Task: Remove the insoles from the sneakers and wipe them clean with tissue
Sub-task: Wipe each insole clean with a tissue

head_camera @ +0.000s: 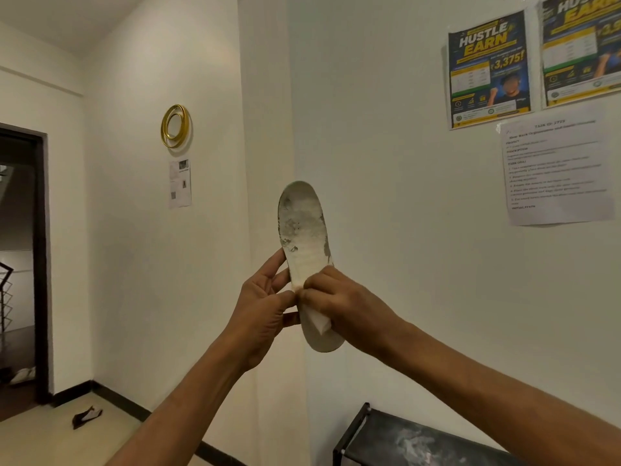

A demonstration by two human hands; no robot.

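Observation:
A white insole (pixel 304 227) with grey dirt marks on its upper half is held upright in front of the wall, toe end up. My left hand (pixel 265 311) grips its left edge near the middle, thumb in front and fingers behind. Pressed against the insole's lower half is my right hand (pixel 339 302), closed on a folded white tissue (pixel 317 319) whose corner pokes out below the fingers. The heel end shows beneath both hands. No sneaker is in view.
A dark shoe rack (pixel 403 438) stands at the bottom right against the wall. Posters (pixel 489 72) and a printed sheet (pixel 557 169) hang at the upper right. A gold ring ornament (pixel 174 126) hangs left. A doorway (pixel 20 264) opens at the far left, and a dark slipper (pixel 86 417) lies on the floor.

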